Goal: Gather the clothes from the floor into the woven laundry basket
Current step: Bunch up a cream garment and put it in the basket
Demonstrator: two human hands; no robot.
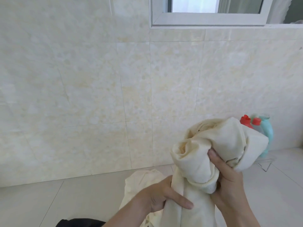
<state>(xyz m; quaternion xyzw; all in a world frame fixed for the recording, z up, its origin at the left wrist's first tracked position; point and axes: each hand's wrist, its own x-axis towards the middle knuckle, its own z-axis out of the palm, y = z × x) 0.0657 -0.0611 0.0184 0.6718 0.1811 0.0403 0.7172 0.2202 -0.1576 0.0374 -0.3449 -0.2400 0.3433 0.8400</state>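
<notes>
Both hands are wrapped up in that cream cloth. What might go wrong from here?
1. The cream garment hangs long below the left hand, out of view; it might drag or get stepped on.
2. The right hand grips only a loose bunch, so folds may slip free.
3. Swinging it right might topple the bottles by the wall.

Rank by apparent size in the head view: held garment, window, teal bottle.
1. held garment, close to camera
2. window, far and cropped by the frame
3. teal bottle, partly hidden
</notes>
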